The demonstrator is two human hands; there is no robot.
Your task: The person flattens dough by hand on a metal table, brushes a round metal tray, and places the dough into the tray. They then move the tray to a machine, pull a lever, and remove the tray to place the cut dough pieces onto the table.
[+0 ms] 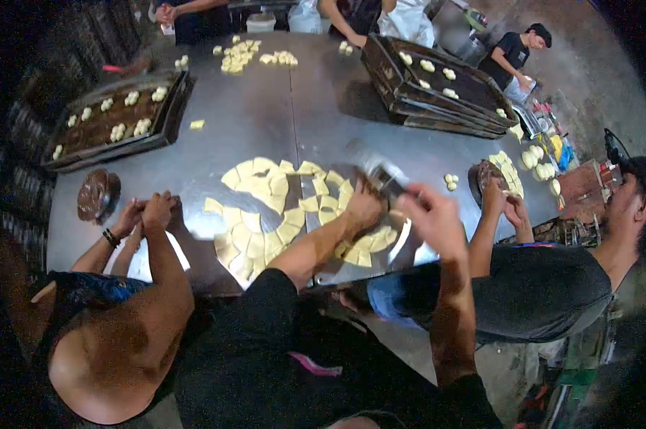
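Note:
My left hand (pixel 364 209) is closed at the edge of a dark brown mass (pixel 389 207), over the dough pieces; its grip is partly hidden. To its right, my right hand (pixel 437 220) is raised and blurred, with its fingers around a shiny metal object (pixel 382 171) smeared by motion. Flat, pale dough pieces (pixel 251 239) lie in curved rows left of my hands. Further cut pieces (pixel 369 247) lie just below my left hand.
Trays with dough balls stand at the left (pixel 115 121) and stacked at the back right (pixel 444 86) of the metal table (pixel 266 93). Co-workers' hands work beside brown filling at the left (pixel 98 194) and right (pixel 485 179). More people stand behind the table.

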